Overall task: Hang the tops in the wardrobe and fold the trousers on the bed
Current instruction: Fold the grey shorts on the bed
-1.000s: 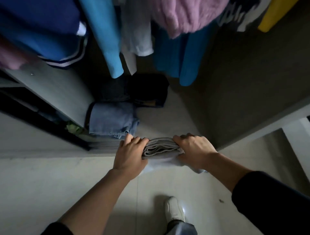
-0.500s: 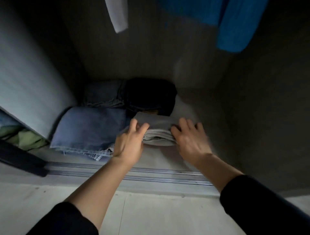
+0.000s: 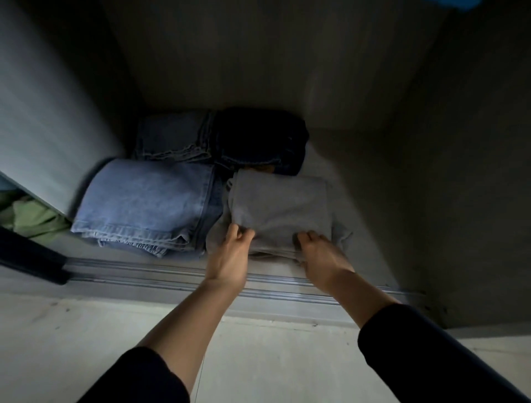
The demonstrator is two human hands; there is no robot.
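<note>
Folded grey trousers point(image 3: 280, 208) lie flat on the wardrobe floor point(image 3: 353, 184), right of folded light blue jeans point(image 3: 146, 204). My left hand point(image 3: 230, 256) has its fingers curled on the near left edge of the grey trousers. At their near right edge my right hand point(image 3: 319, 253) does the same, fingers bent onto the cloth. Behind them lie folded darker blue jeans point(image 3: 172, 138) and a folded black pair point(image 3: 261, 139). Only a blue scrap of a hanging top point(image 3: 457, 3) shows at the upper right.
A sliding-door track point(image 3: 161, 274) runs along the wardrobe's front edge. A grey partition point(image 3: 43, 115) stands at the left, with green cloth point(image 3: 31, 218) beyond it. The right wardrobe wall point(image 3: 465, 172) stands close to the grey trousers. Pale floor point(image 3: 86, 339) lies in front.
The grey trousers went from the floor outside into the wardrobe and now lie beside the light blue jeans. My view dropped lower and closer; the hanging tops left the frame.
</note>
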